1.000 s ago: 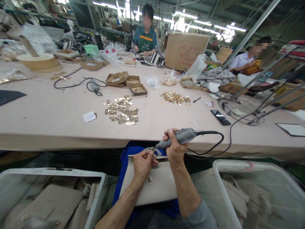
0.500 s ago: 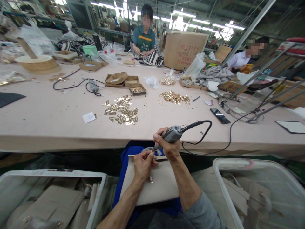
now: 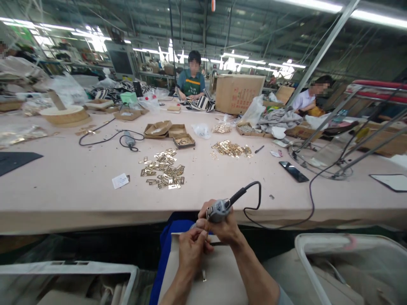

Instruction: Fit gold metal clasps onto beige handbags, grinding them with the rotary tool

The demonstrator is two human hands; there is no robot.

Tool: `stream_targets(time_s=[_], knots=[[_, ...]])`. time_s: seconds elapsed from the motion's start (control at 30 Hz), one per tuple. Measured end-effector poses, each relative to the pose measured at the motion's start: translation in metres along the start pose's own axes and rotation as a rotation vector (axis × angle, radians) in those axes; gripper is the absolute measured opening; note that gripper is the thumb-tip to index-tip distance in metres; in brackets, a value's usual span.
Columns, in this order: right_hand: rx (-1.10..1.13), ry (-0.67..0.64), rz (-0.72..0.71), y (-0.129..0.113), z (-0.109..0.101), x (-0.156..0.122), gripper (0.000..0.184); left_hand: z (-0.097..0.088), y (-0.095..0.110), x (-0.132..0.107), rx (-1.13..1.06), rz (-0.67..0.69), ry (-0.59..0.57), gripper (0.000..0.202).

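Observation:
A grey corded electric screwdriver (image 3: 219, 211) is gripped in my right hand (image 3: 227, 228), its cable end pointing up and its tip hidden down among my fingers. My left hand (image 3: 190, 250) pinches a small gold-coloured metal fitting (image 3: 206, 240) right under the tool; most of the fitting is covered by fingertips. Both hands meet over the top edge of a beige bag (image 3: 222, 275) lying on my lap. On the bag's front, below my left hand, shows a small shiny metal clasp piece (image 3: 204, 276). Blue cloth (image 3: 167, 245) lies under the bag.
On the table (image 3: 79, 195) lie flat gold frames (image 3: 163, 171), a pile of small gold parts (image 3: 232, 148), a cardboard tray (image 3: 184, 140), a phone (image 3: 293, 171) and the tool's cable. White bins (image 3: 135, 275) (image 3: 300, 243) hold beige bags on both sides. A co-worker (image 3: 191, 82) sits opposite.
The view has tilted up, so the table and hands appear lower. My right hand and the screwdriver have come closer over my left fingers, and the fitting is now more hidden.

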State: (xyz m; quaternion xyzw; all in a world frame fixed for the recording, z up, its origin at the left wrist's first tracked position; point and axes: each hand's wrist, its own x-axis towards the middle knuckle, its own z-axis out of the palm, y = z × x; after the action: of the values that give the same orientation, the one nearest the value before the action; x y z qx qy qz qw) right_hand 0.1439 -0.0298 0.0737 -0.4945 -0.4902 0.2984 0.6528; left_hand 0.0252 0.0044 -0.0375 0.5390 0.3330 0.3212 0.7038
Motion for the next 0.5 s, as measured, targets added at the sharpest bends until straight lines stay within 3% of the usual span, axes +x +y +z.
stream_targets(time_s=[0.17, 0.23, 0.3, 0.37, 0.5], knots=[[0.158, -0.132, -0.047, -0.01, -0.009, 0.001, 0.023, 0.001, 0.0, 0.0, -0.028, -0.01, 0.005, 0.034], [0.314, -0.107, -0.112, -0.021, -0.019, 0.011, 0.019, 0.002, 0.0, 0.001, -0.061, -0.02, -0.003, 0.04], [0.449, 0.049, -0.173, -0.029, -0.032, 0.028, 0.016, 0.003, -0.003, 0.002, -0.09, -0.037, 0.022, 0.048], [0.54, 0.287, -0.195, -0.03, -0.05, 0.054, 0.019, 0.003, -0.007, 0.003, -0.105, -0.043, 0.056, 0.054], [0.709, 0.814, -0.043, 0.0, -0.094, 0.116, 0.03, 0.003, -0.012, 0.004, -0.112, -0.035, 0.066, 0.058]])
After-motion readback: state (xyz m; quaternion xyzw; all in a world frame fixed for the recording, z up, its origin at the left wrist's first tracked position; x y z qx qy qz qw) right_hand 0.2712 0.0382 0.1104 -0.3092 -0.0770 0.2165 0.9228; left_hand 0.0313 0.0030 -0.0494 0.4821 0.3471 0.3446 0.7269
